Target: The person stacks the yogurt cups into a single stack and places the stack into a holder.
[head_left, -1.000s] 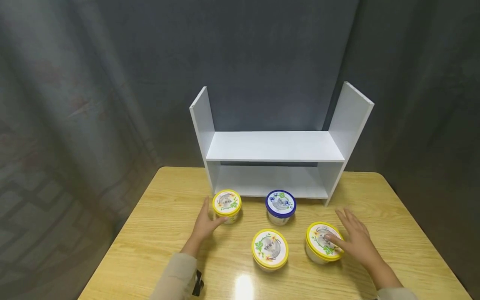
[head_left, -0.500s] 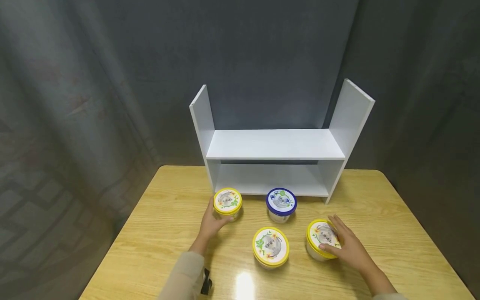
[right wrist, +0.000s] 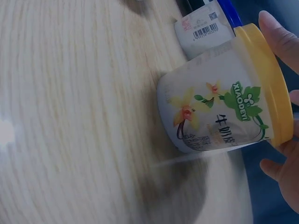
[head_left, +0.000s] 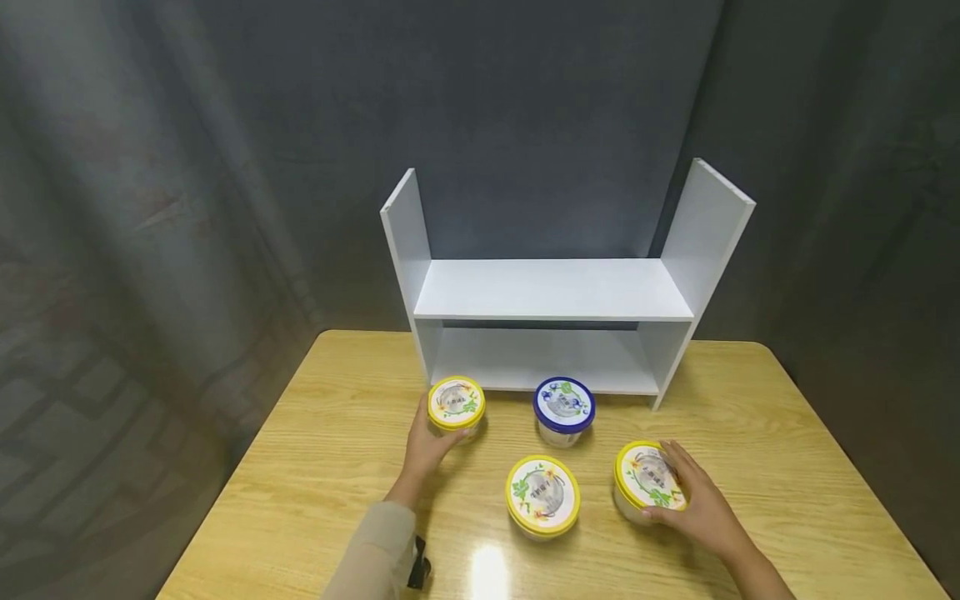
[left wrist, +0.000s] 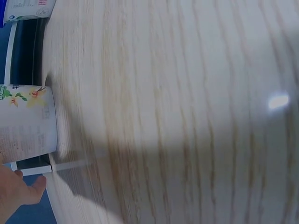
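On the left of the head view, my left hand (head_left: pixel 426 446) grips a yellow-lidded tub (head_left: pixel 457 403) with thumb and fingers around its sides. That tub (left wrist: pixel 28 123) stands on the table; in the left wrist view only part of the hand (left wrist: pixel 21 192) shows beside it. My right hand (head_left: pixel 699 507) holds the right yellow-lidded tub (head_left: pixel 649 477), thumb at the near side and fingers at the far side. In the right wrist view this tub (right wrist: pixel 210 105) shows a flower print, with fingers at its lid. Between the hands are a third yellow-lidded tub (head_left: pixel 542 497) and a blue-lidded tub (head_left: pixel 564 406).
A white two-level shelf (head_left: pixel 553 287) stands behind the tubs at the back of the wooden table (head_left: pixel 315 433). Its upright side panels rise above the upper board. Grey curtains (head_left: pixel 555 125) hang behind and at both sides.
My right hand has come in from over the right tub's lid to its side and closed around it. My left hand has moved slightly right, closer around the left tub.
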Available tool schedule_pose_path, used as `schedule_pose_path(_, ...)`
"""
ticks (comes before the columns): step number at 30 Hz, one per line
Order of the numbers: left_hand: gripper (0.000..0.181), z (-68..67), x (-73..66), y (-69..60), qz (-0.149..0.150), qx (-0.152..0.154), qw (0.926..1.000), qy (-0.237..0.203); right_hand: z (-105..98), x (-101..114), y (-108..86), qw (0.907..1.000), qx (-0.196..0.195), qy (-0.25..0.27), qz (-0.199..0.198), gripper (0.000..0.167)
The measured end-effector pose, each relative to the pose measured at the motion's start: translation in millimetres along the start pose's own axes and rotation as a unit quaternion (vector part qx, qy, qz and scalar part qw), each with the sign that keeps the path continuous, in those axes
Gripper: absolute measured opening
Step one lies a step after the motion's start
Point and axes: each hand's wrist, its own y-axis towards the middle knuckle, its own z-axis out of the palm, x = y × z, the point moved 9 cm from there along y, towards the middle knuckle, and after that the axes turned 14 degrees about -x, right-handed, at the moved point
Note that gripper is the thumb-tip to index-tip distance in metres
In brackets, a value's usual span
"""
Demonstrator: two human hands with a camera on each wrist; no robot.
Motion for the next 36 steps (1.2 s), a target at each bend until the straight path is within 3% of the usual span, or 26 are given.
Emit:
schedule_pose_path(13,0.089,-1.1,-0.8,-0.1,0.009,-0.026,0.9996,-0.007,3.1,-16.0,-5.9,0.9991,-0.011,0.014,0.038,0.100)
schedule_pose_path(24,0.094,-1.2,5.2,-0.6,-0.010,-0.037,0.9992,-0.001,4.3,-21.1,-8.2,0.9982,-0.018,0.001,0.057,0.103)
schedule_pose_path(36,0.095,-1.5,10.1,-1.7,-0.035,-0.047,0.9983,0.000,7.6,-27.6,-7.6,0.9916,-0.019,0.009,0.127,0.111)
